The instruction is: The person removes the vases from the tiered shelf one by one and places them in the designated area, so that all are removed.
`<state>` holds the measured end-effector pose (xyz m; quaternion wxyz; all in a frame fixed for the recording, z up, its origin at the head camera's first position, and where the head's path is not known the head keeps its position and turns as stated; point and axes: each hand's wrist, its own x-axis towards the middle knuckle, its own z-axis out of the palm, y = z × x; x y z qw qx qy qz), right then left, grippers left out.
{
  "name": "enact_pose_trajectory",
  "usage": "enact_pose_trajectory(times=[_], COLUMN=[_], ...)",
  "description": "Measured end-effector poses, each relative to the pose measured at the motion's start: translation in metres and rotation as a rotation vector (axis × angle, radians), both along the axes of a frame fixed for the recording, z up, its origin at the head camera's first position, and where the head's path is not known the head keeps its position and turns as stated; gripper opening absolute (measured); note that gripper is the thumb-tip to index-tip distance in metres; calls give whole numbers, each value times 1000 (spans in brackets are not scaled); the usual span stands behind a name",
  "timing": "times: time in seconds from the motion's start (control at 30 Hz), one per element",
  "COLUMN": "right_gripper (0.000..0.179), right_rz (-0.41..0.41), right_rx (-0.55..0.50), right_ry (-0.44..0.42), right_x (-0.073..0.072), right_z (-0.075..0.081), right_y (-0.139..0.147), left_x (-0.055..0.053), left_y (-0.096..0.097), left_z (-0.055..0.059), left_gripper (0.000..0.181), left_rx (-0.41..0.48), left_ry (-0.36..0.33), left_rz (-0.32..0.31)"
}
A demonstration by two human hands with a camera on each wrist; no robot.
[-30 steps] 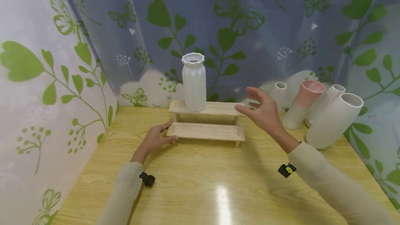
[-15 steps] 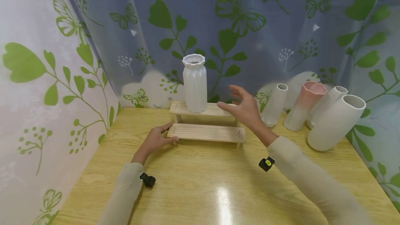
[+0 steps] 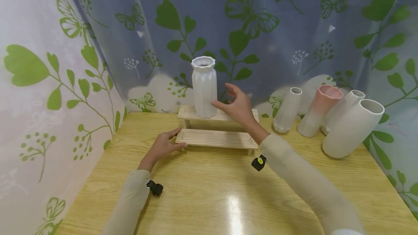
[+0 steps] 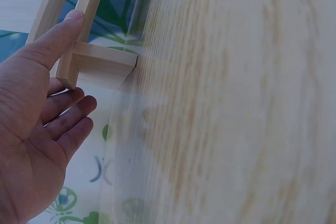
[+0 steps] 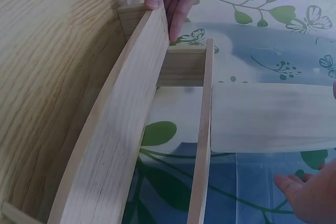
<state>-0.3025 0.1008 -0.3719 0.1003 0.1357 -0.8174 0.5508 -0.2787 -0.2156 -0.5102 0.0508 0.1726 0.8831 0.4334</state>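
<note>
A two-step wooden stand (image 3: pixel 217 138) sits near the back of the table, and a white ribbed vase (image 3: pixel 205 90) with a scalloped rim stands upright on its upper board. My left hand (image 3: pixel 163 145) pinches the left end of the lower board; in the left wrist view its thumb (image 4: pixel 67 27) lies on the board's edge, with the fingers behind. My right hand (image 3: pixel 240 106) is just right of the vase, fingers apart and thumb pointing at the vase's lower side. In the right wrist view a gap shows between that hand (image 5: pixel 315 192) and the vase (image 5: pixel 273 118).
On the right of the table stand a slim white vase (image 3: pixel 287 111), a pink-and-white vase (image 3: pixel 318 111), a white vase (image 3: pixel 339 108) partly hidden, and a large smooth white vase (image 3: pixel 351 131). A patterned curtain (image 3: pixel 277 57) hangs close behind the stand.
My right hand has moved left, from beside the slim vase to the right side of the ribbed vase. The left hand stays on the stand.
</note>
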Motion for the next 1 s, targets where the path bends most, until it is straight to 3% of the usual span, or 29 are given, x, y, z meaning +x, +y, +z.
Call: enact_pose_trajectory(times=[0.33, 0.57, 1.0], right_gripper=[95, 92, 89], right_rz=[-56, -52, -69], right_rx=[43, -7, -15], right_ry=[5, 25, 12], right_x=[-14, -24, -29], right_z=[0, 0, -5], right_y=[-23, -35, -47], left_x=[-3, -5, -2], left_y=[0, 1, -1], left_z=[0, 0, -1], left_gripper=[94, 93, 93], left_rx=[4, 6, 12], left_ry=[-2, 8, -7], left_rz=[-2, -6, 3])
